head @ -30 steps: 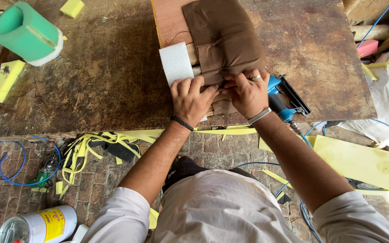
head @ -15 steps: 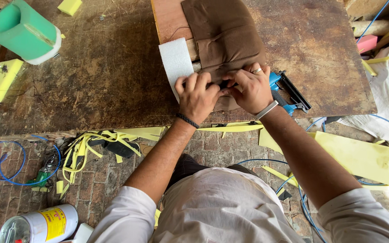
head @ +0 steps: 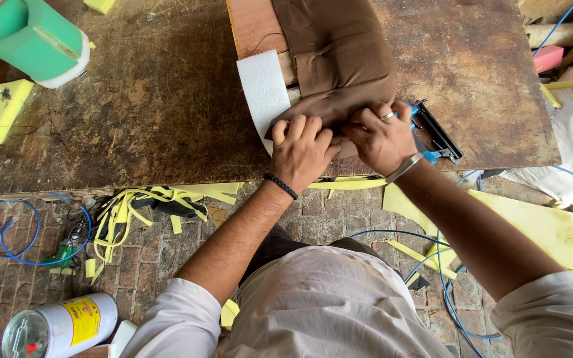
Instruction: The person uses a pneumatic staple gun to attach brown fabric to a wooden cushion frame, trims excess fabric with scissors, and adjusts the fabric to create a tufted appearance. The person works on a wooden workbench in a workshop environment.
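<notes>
Fabric point(head: 339, 59), brown and creased, lies over a wooden board point(head: 253, 26) near the front edge of a worn, stained workbench point(head: 154, 113), its lower edge bunched into folds where both hands meet. A sheet of white foam padding point(head: 263, 89) sticks out from under the fabric on its left and curls down toward the bench edge.

The left hand point(head: 303, 149) presses flat on the bunched lower edge of the fabric, fingers together and curled, knuckles up, touching the foam's lower corner; a dark band sits on that wrist. The right hand point(head: 382, 136) lies just beside it, nearly touching, fingers bent and pinched on a fold of the fabric; it wears a ring and a metal bracelet. Whether anything else sits inside either grip cannot be told.

Just right of the right hand, partly hidden by it, a blue and black staple gun point(head: 436, 136) lies on the bench, with a blue hose point(head: 445, 265) trailing down past the bench edge to the brick floor point(head: 167, 258).

Farther off, a green foam roll point(head: 31, 36) rests at the bench's far left corner, with a yellow foam block point(head: 9, 106) below it. Yellow foam strips point(head: 134, 209) lie tangled on the bricks under the bench edge, a large yellow foam sheet point(head: 552, 229) lies at the right, blue wire point(head: 8, 235) loops at the left, and a white and yellow can point(head: 61, 328) lies at the lower left.
</notes>
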`<state>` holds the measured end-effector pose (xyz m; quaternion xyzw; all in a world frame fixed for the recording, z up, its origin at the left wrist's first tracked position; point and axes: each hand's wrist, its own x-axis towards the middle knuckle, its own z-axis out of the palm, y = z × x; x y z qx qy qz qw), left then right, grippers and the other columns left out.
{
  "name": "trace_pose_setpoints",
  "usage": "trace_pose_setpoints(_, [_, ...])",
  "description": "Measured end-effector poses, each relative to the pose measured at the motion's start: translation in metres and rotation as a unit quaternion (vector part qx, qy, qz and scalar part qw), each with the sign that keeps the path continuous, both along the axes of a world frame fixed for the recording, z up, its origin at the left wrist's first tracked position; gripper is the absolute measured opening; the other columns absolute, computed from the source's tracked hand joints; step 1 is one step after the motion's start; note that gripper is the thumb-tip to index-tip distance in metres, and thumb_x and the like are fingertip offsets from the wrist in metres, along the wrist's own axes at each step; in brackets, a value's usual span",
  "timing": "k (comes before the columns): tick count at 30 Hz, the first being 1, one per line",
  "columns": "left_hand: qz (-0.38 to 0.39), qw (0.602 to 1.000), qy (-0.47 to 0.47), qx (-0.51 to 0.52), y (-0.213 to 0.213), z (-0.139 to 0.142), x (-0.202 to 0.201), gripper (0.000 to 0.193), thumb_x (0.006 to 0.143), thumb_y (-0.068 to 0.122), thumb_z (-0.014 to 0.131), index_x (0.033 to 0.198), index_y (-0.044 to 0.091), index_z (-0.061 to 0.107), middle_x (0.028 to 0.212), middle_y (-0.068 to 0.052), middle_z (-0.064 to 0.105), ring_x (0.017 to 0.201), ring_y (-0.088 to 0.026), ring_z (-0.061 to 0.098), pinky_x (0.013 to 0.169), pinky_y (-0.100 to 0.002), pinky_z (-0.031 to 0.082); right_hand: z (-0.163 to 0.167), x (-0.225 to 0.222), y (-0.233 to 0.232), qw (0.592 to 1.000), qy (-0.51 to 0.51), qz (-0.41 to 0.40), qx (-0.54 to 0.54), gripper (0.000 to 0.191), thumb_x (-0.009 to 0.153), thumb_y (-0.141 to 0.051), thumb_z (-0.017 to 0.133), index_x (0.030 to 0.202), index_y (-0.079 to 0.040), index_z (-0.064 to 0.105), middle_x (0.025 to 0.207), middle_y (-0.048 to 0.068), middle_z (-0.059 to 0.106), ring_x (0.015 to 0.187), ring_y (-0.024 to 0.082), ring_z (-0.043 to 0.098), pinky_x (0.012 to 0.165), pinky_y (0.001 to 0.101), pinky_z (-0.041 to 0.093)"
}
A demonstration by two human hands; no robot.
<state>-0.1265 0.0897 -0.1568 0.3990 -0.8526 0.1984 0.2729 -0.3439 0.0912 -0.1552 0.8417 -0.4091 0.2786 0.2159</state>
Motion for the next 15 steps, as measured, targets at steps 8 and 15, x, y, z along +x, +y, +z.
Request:
trace_pose_setpoints(8, [-0.018,0.998,-0.017,0.060,-0.015,0.009,0.007,0.027,0.087,0.036,0.079,0.073,0.015,0.071,0.099,-0.002,0.060,0.107,-0.021,0.053,0.098,-0.046,0.033,0.010,0.016,0.009,0.997,-0.034,-0.038,0.060,0.017,0.086,-0.037,0.078,0.097,-0.025,0.079,0.109,0.004,0.055,0.108,0.027,0.050,0.098,0.0485,0.037])
trace_pose_setpoints(15, [-0.039,0.996,-0.008,0.078,-0.018,0.011,0.016,0.023,0.086,0.033,0.082,0.079,0.013,0.073,0.103,-0.001,0.060,0.109,-0.021,0.054,0.098,-0.046,0.034,0.000,0.026,0.005,0.994,-0.015,-0.110,0.025,0.012,0.087,-0.034,0.079,0.098,-0.032,0.079,0.108,0.002,0.056,0.108,0.025,0.051,0.104,0.0468,0.038])
